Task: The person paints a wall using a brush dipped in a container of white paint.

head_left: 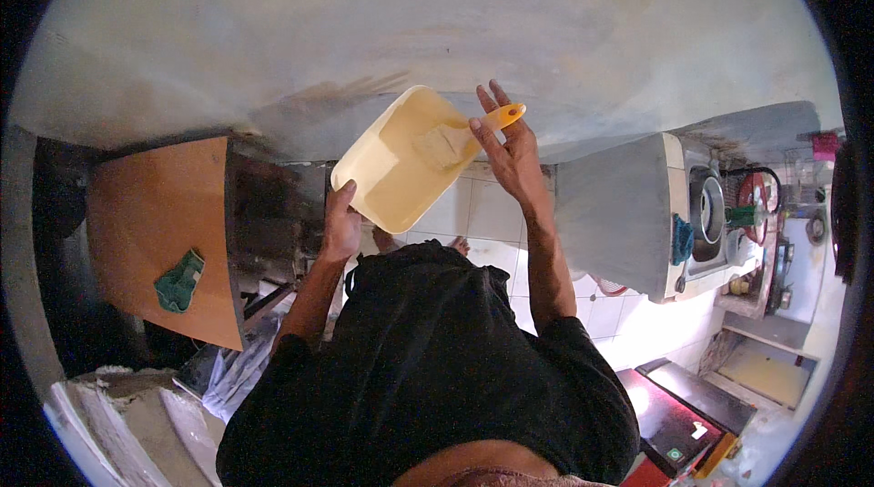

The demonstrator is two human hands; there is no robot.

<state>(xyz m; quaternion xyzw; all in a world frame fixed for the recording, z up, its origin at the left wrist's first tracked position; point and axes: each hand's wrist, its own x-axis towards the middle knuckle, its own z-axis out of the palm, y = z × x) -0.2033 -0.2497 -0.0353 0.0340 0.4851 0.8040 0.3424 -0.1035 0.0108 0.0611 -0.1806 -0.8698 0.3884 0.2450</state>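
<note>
A pale yellow rectangular plastic tub [391,188] is held up in front of me, tilted so that its inside shows. My left hand [342,228] grips its near left corner, with the thumb over the rim. Between the thumb and fingers of my right hand [517,155] is the orange-yellow handle of a paintbrush [503,116]. Two of that hand's fingers stretch out past the handle. The brush's pale, flat head lies inside the tub against its right part. How much the tub contains is hard to tell.
Ahead stands a patchy grey-white wall [437,23]. An orange-brown wooden board [155,241] with a green cloth [179,282] is at the left. To the right stands a tiled counter [675,177] with a stove [706,205]. White floor tiles [596,316] lie below.
</note>
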